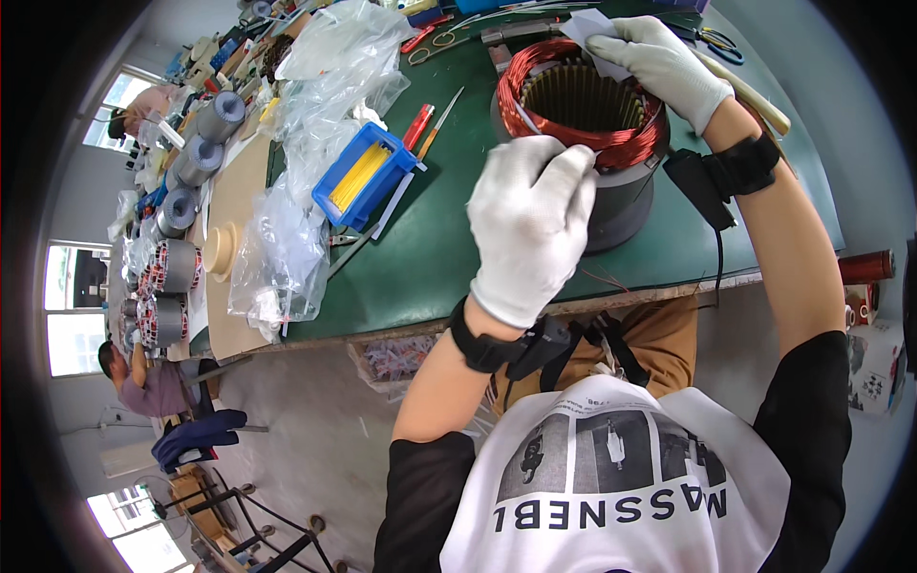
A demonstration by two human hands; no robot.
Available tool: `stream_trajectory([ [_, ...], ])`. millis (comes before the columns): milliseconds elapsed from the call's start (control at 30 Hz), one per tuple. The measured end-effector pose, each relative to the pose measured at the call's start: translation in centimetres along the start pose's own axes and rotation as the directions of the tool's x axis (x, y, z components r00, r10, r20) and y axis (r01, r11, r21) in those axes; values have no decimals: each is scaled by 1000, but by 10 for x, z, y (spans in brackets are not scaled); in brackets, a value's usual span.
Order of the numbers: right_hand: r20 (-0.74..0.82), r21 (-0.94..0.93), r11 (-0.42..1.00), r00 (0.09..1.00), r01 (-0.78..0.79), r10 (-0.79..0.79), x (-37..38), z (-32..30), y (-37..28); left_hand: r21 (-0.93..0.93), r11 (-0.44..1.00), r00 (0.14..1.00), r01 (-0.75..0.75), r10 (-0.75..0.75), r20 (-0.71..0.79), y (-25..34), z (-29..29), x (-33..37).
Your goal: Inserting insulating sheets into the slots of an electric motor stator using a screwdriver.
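A stator (621,218) stands on the bench in front of me, a grey cylinder with red copper windings (544,55) bundled round its upper rim. Yellowish slots line its bore. My right hand (664,72), in a white glove, pinches a small white sheet (590,31) over the far side of the windings. At the near left of the rim is my left hand (535,229), gloved too, its fingers curled closed against the windings. Whatever its fingertips hold is hidden. A thin pale strip (524,116) sticks up beside them.
Left of the stator, a blue bin (365,176) holds yellow strips, with a red-handled tool (417,126) beside it. Clear plastic bags (330,81) lie farther left. Scissors (721,45) and a wooden mallet-like handle (755,100) lie at right. Another person (158,387) works far left.
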State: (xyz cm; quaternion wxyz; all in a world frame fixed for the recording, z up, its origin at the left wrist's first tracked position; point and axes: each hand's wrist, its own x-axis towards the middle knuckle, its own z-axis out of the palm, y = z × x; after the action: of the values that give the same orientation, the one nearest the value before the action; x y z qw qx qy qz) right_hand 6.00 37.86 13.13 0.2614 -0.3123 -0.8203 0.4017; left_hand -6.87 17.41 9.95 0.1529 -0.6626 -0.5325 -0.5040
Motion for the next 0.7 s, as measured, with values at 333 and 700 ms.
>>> stream_trajectory([
  [333, -238, 434, 899, 956, -54, 172, -145, 24, -48, -54, 979, 825, -198, 196, 530, -49, -38, 52],
  [700, 137, 630, 706, 941, -323, 308, -194, 50, -50, -128, 989, 986, 68, -47, 159, 35, -17, -2],
])
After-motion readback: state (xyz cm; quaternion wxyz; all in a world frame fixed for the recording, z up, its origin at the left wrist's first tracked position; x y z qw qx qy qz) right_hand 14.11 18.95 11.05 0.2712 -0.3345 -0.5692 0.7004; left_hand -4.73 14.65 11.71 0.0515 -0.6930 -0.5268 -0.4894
